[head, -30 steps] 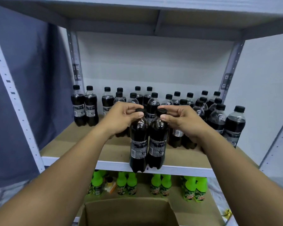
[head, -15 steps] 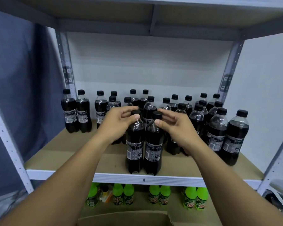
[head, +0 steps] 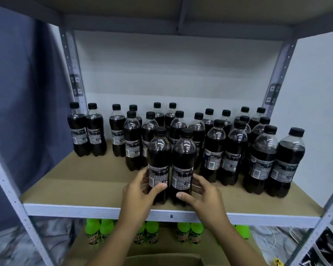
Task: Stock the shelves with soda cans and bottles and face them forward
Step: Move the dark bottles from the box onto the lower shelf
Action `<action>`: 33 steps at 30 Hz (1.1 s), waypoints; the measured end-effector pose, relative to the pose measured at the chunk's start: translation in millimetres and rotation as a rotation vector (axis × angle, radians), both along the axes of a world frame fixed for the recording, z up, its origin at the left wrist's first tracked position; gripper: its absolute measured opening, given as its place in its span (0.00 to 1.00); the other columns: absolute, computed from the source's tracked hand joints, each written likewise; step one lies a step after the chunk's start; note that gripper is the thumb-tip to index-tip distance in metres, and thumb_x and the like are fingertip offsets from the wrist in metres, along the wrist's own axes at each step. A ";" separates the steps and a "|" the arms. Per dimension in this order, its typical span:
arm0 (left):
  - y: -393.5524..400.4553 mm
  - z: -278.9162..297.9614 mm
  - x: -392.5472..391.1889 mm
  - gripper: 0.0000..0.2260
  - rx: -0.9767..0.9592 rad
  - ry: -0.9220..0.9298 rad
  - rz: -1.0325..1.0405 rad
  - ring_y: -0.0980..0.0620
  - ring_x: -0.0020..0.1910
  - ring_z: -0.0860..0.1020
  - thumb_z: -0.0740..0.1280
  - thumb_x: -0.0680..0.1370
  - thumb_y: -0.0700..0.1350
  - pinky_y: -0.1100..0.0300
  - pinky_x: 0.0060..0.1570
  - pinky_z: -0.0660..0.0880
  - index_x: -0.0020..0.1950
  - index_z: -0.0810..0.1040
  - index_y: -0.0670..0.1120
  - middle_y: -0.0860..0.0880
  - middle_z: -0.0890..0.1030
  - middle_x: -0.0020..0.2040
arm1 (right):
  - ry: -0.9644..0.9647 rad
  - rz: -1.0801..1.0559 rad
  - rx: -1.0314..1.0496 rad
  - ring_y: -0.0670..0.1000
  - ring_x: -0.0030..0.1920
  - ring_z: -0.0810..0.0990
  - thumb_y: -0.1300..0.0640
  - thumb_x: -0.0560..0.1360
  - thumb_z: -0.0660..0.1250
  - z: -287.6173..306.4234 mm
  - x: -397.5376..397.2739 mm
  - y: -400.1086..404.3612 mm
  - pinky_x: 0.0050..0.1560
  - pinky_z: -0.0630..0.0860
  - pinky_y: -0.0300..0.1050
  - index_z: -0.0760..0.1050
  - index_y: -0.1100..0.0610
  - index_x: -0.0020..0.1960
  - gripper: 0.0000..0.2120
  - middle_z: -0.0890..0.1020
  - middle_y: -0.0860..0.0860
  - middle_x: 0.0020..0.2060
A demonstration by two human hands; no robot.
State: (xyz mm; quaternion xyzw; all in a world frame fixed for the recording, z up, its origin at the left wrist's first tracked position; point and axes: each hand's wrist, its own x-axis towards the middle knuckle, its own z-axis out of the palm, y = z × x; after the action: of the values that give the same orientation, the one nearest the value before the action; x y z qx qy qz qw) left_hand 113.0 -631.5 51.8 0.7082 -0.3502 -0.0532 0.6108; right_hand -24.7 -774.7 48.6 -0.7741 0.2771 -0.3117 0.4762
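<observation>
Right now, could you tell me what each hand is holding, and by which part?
The left hand grips the left dark plastic cola bottle at its lower label; the right hand holds the neighbouring right bottle near its base.

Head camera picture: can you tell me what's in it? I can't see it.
Two hands, left and right, hold two dark soda bottles standing at the front of a shelf. Many more dark bottles stand behind, and green bottles sit below.
</observation>
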 end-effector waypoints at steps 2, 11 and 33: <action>-6.3 -2.1 9.6 0.32 0.018 0.008 -0.010 0.66 0.59 0.79 0.77 0.72 0.54 0.63 0.60 0.78 0.74 0.72 0.55 0.63 0.81 0.60 | -0.004 0.010 -0.003 0.42 0.61 0.80 0.41 0.61 0.81 1.0 6.8 -1.5 0.63 0.78 0.46 0.73 0.51 0.71 0.42 0.82 0.43 0.60; -40.0 -7.4 44.9 0.31 0.021 0.025 -0.047 0.62 0.63 0.79 0.76 0.76 0.51 0.54 0.65 0.77 0.77 0.70 0.52 0.57 0.81 0.65 | 0.003 -0.011 -0.048 0.40 0.61 0.76 0.56 0.68 0.80 3.7 38.4 -27.2 0.66 0.74 0.40 0.69 0.56 0.75 0.38 0.77 0.42 0.61; 42.6 -58.0 -48.2 0.17 0.041 0.100 0.012 0.59 0.59 0.82 0.75 0.76 0.39 0.60 0.63 0.77 0.65 0.81 0.42 0.50 0.84 0.59 | -0.117 -0.032 0.243 0.49 0.62 0.81 0.67 0.71 0.76 -41.0 -63.3 49.8 0.64 0.77 0.45 0.74 0.65 0.68 0.27 0.81 0.57 0.62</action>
State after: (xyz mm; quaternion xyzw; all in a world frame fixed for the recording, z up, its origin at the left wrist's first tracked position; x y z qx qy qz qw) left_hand 64.8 -588.9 -6.2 0.7190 -0.3137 -0.0920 0.6134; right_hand -87.9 -724.9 7.6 -0.6866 0.2971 -0.3281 0.5768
